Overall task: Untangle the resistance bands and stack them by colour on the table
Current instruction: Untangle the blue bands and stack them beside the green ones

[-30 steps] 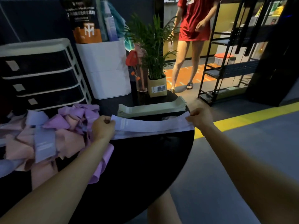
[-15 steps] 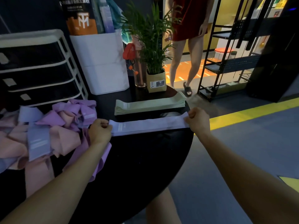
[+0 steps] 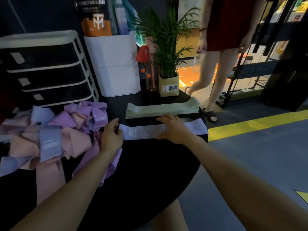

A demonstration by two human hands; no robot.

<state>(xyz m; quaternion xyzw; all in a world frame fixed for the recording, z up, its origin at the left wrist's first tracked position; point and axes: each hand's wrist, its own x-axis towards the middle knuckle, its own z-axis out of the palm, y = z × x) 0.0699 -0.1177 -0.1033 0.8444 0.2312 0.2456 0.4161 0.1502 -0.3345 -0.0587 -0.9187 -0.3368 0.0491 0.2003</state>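
Observation:
A pale lavender band (image 3: pixel 141 132) lies flat across the round black table (image 3: pixel 146 172). My right hand (image 3: pixel 173 129) rests palm down on its middle with fingers spread. My left hand (image 3: pixel 112 136) sits at the band's left end, fingers loosely curled at the edge; whether it still pinches the band is unclear. Behind the lavender band lies a neat stack of green bands (image 3: pixel 162 109). A tangled heap of pink, purple and lavender bands (image 3: pixel 50 130) covers the table's left side, with one purple band (image 3: pixel 106 164) hanging under my left wrist.
At the table's back stand a potted plant (image 3: pixel 168 75), a glass bottle (image 3: pixel 151 77), a white bin (image 3: pixel 116 64) and a drawer unit (image 3: pixel 46 69). A person in red walks past beyond the table (image 3: pixel 221 55). A black metal shelf (image 3: pixel 260 67) stands at the right.
The lavender band was held stretched between both fists and now lies on the table. My right hand let go of its right end and moved left onto its middle, fingers spread.

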